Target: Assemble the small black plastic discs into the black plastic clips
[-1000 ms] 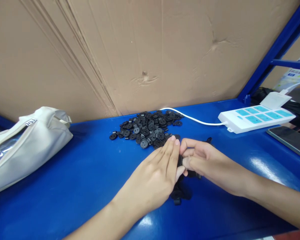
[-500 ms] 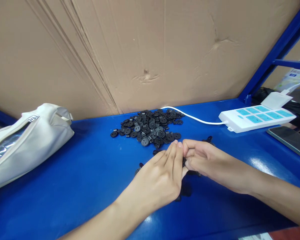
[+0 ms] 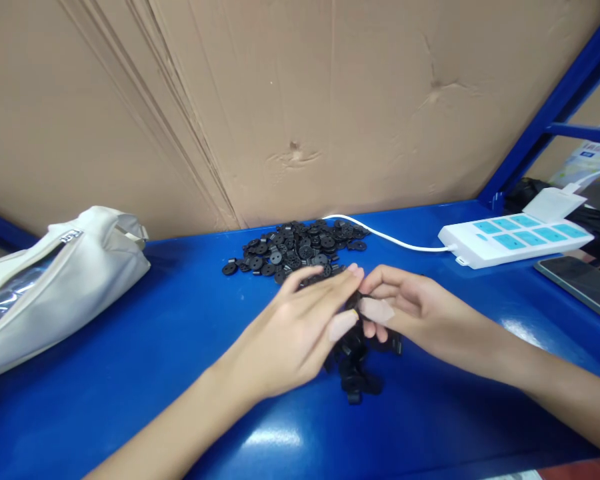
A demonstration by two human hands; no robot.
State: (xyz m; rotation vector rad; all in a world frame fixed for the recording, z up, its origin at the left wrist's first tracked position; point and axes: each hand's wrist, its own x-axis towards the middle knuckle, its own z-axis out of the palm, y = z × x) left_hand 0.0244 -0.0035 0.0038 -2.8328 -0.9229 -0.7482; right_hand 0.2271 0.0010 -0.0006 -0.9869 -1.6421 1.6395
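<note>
My left hand and my right hand meet above the blue table, thumbs and fingertips close together. Between them both pinch a small black part, mostly covered by the fingers. Pale wraps cover both thumbs. Just below the hands lies a small heap of black parts, partly hidden by them. Behind my left hand's fingers spreads a larger pile of round black pieces with holes.
A white pouch lies at the left. On the right are a white power strip with a cable and a dark phone. Cardboard stands behind the blue table.
My left hand has turned and shifted slightly left, so its thumb now shows. More of the black parts beneath the hands are visible.
</note>
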